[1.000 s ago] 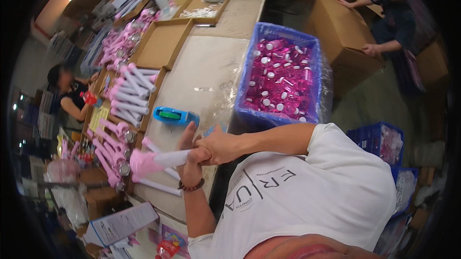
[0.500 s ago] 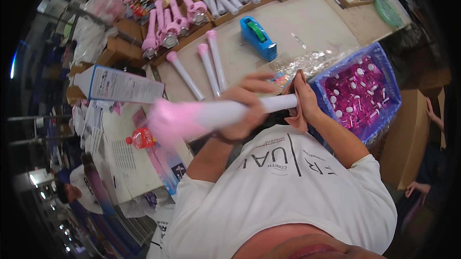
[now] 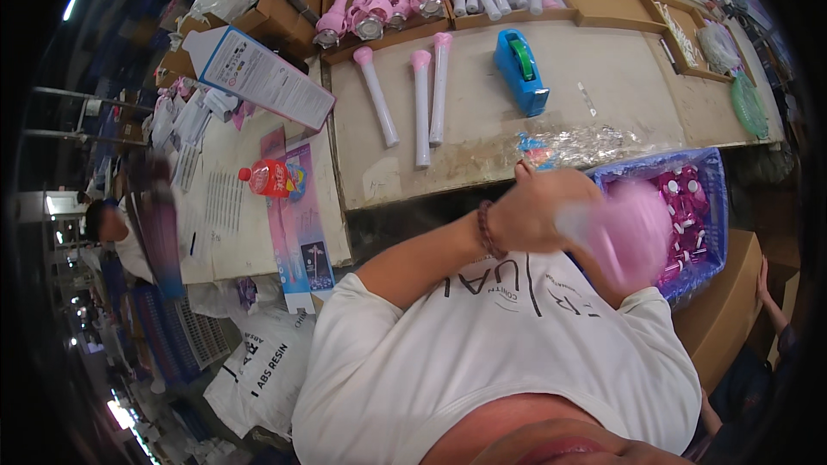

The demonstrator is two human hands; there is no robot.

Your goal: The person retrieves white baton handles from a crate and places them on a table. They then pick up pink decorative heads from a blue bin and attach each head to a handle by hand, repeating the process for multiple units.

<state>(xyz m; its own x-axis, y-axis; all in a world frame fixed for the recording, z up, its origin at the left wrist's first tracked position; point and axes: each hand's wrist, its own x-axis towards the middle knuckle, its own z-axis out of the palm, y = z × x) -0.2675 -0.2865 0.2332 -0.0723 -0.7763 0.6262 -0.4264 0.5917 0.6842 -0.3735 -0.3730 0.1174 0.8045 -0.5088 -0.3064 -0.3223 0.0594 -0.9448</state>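
Observation:
My left hand [image 3: 541,211], with a beaded bracelet at its wrist, is closed around the pale shaft of a pink-headed wand [image 3: 636,237]. The blurred pink head points right, over the near side of the blue-lined bin [image 3: 722,206]. Behind my left hand and the wand, my right hand is hidden; only part of its upper arm shows. A small brown tip pokes out above my left hand, and I cannot tell what it is. Three white tubes with pink ends, one of them a middle tube [image 3: 421,112], lie on the table ahead.
Pink bottles with white caps fill the bin. A blue tape dispenser [image 3: 521,73] stands on the table [image 3: 629,60]. Behind are cartons of pink wand parts [image 3: 370,21] and white tubes. Leftward are a printed box [image 3: 263,77] and a red-labelled bottle [image 3: 269,178]. Another person's hand touches a carton [image 3: 728,310].
The wand's pink head has swung from the left round to the right, with my left hand still on the shaft. My right hand and the brown cloth it held have gone out of sight.

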